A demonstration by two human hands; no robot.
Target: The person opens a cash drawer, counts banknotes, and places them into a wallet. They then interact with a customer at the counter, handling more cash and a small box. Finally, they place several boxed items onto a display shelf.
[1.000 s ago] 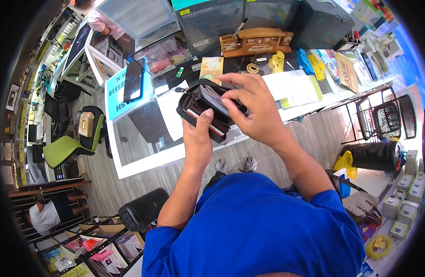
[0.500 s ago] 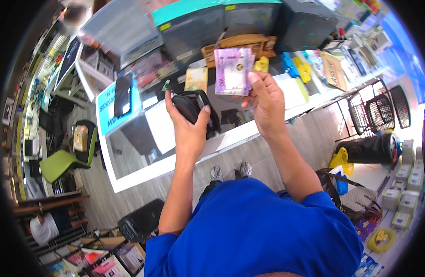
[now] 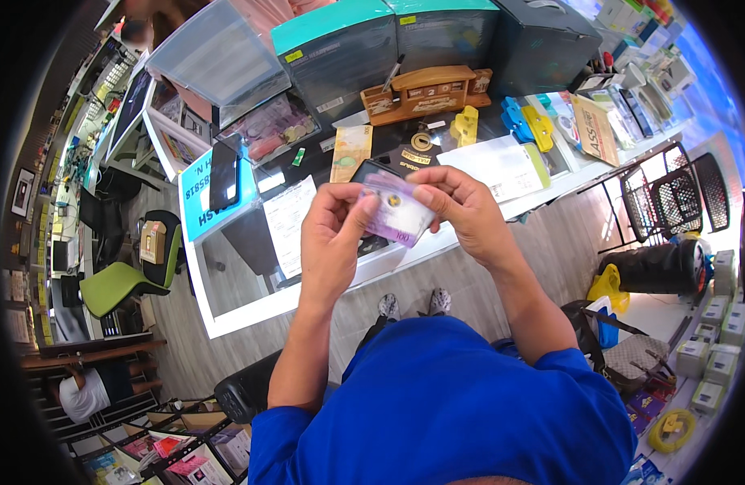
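Pinching purple banknotes [image 3: 395, 212] between left hand [image 3: 330, 238] and right hand [image 3: 469, 214]

I held the notes in front of me, above the glass counter [image 3: 251, 318] and a little inward from its white front edge. They lay to the right of my left palm and to the left of my right palm, so neither hand was clearly nearer: both were touching. My left hand was pinching the left side, with the thumb pressed on the upper face and the fingers curled beneath. My right hand was pinching at the upper right corner, thumb and fingers close together, and its other fingers were bent near the right edge.

The notes were tilted, with their lower edge sloping down toward the right. Because of blur and covering fingers, I could not tell with certainty their long axis, nor how many notes there were.

Just beyond them, toward the counter's far edge, a black case [image 3: 370, 169] showed only in part. An orange banknote [image 3: 351, 155] lay farther in, beyond my left fingers and apart from them. A written paper [image 3: 291, 226] rested left of my left hand, near the front edge, and a white sheet [image 3: 493, 166] lay beyond my right hand. At the far side stood a wooden stand [image 3: 425, 95].
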